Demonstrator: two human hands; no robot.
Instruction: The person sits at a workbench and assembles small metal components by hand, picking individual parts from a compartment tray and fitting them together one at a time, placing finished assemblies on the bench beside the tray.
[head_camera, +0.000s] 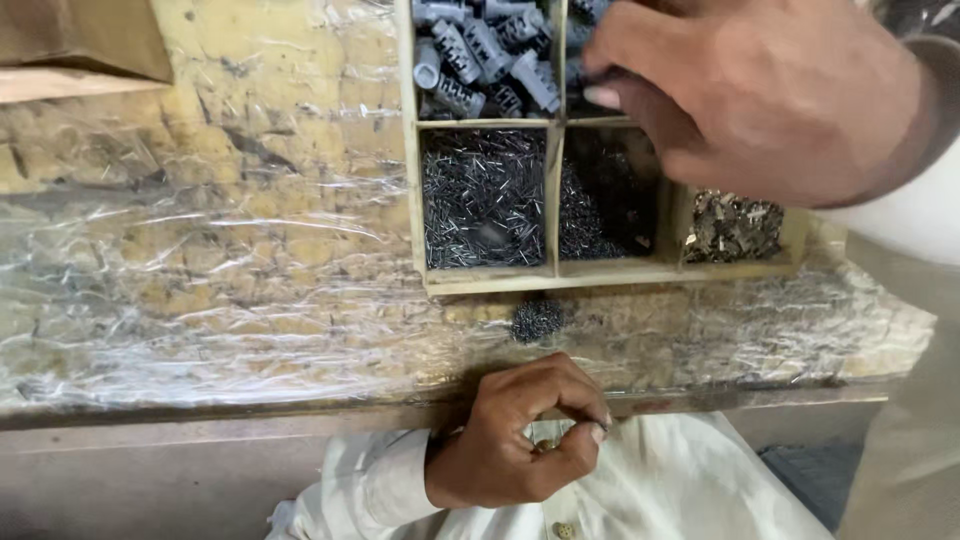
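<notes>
My right hand (770, 95) was over the far row of the partitioned wooden tray (480, 278), fingers (610, 92) narrowed to a pinch, dipping into the compartment of grey ribbed plastic wall plugs (480, 55); whether a plug was already between them, I could not tell. My left hand (515, 440) sat well apart, below the near edge of the plastic-wrapped worktop (200, 290), thumb and forefinger closed on something small that I could not make out. The plugs lay jumbled, no common long axis, directly under and left of the right fingertips, so the right hand was much the nearer.
</notes>
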